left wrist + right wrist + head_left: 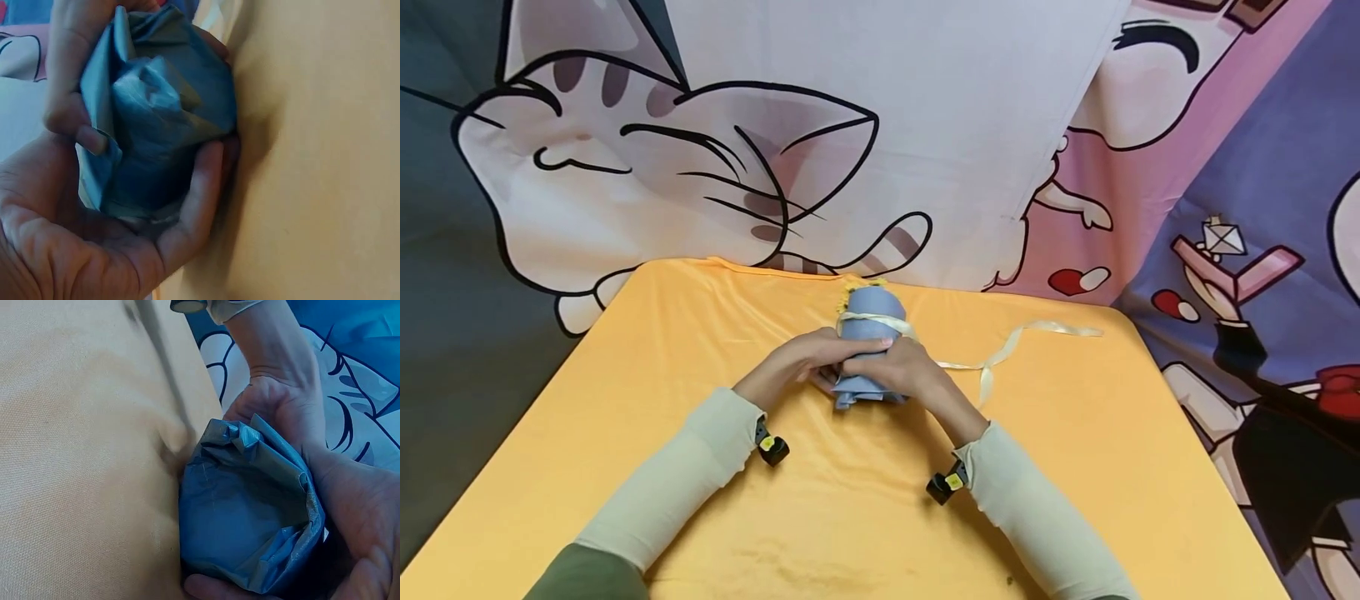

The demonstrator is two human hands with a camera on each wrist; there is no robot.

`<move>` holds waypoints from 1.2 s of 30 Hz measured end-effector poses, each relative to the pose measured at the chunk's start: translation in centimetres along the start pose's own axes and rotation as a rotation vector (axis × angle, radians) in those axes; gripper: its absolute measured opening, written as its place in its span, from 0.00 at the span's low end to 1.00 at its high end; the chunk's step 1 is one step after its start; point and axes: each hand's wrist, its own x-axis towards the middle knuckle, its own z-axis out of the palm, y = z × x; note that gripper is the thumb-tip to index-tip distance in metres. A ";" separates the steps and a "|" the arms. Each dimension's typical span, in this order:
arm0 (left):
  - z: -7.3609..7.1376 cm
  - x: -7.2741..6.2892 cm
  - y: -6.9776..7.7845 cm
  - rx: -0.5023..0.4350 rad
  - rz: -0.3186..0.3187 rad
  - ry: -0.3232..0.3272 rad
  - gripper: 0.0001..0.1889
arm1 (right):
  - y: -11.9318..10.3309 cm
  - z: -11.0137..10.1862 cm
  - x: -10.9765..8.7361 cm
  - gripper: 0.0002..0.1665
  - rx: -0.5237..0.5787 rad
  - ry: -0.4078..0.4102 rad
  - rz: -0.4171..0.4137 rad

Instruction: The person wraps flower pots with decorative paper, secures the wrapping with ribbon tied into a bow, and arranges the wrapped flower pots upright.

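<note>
Blue paper bundle lies on the yellow cloth, near its far edge, gripped both sides: left hand and right hand have fingers curled round it, thumbs across the top. Cream ribbon circles it above the thumbs, more trailing right. Yellow flowers at far end. Near end's paper crumpled.

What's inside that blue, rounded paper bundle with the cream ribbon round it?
Small, textured yellow bits peek past the far end of the blue, rounded paper bundle; the near end shows crumpled paper folds. The wrapping hides anything deeper inside.
</note>
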 end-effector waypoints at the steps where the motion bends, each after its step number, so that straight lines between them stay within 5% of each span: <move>1: 0.0 0.1 0.0 0.001 0.003 -0.006 0.45 | 0.0 0.0 0.0 0.42 0.006 0.001 0.002; 9: -0.1 0.3 -0.3 0.016 0.051 -0.030 0.50 | 0.2 -0.5 0.1 0.35 0.012 -0.037 -0.056; 17: 0.3 0.1 -0.2 0.036 0.083 -0.020 0.51 | 0.5 -1.4 0.2 0.53 0.026 -0.127 -0.069; 23: 0.3 0.2 -0.2 0.046 0.097 -0.033 0.55 | 1.0 -1.8 0.0 0.44 0.114 -0.208 -0.129; 29: 0.3 -0.1 -0.6 0.079 0.090 0.027 0.60 | 1.8 -3.8 -1.0 0.33 0.121 -0.277 -0.035; 32: 0.4 -0.1 -0.9 0.042 0.082 0.035 0.57 | 2.4 -5.0 -1.5 0.36 0.092 -0.219 -0.020; 36: 0.3 -0.1 -1.1 -0.036 0.083 0.023 0.53 | 3.3 -5.7 -1.5 0.30 -0.070 -0.004 -0.043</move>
